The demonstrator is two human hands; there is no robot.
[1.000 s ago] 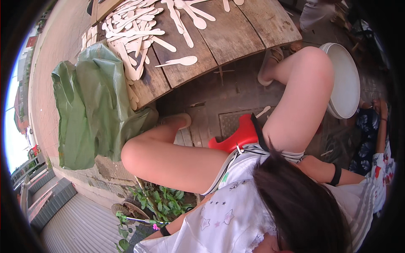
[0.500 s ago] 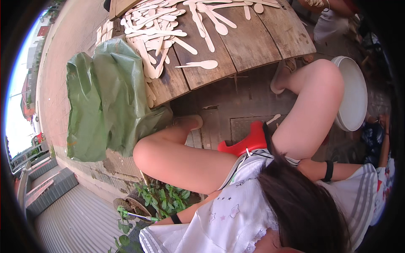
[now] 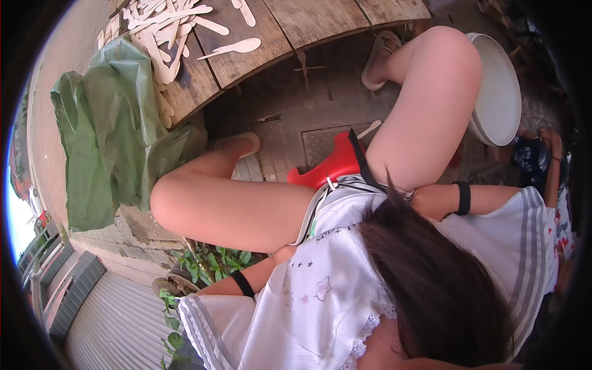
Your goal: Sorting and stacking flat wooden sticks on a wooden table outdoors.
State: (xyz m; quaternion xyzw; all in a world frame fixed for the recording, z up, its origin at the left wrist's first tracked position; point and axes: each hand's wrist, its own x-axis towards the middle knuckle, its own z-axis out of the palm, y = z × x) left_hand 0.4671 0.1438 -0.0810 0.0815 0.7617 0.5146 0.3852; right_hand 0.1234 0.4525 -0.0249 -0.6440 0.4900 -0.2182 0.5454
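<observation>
Left hand (image 3: 284, 253), right hand (image 3: 427, 201) lying low at sides, finger state hidden; probably adjusting red plastic seat (image 3: 333, 164); next move calling for steady balance.

Spoons (image 3: 172, 18) on table (image 3: 314, 23), bucket (image 3: 501, 92) right

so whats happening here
A seated person has both hands down by the hips: the right hand at the right thigh, the left hand mostly hidden by the shirt. Whether either holds anything can't be seen. Pale wooden utensils lie heaped on the plank table, with one spoon apart. A green sheet is beside the table, and a white bucket beside the right leg.
</observation>
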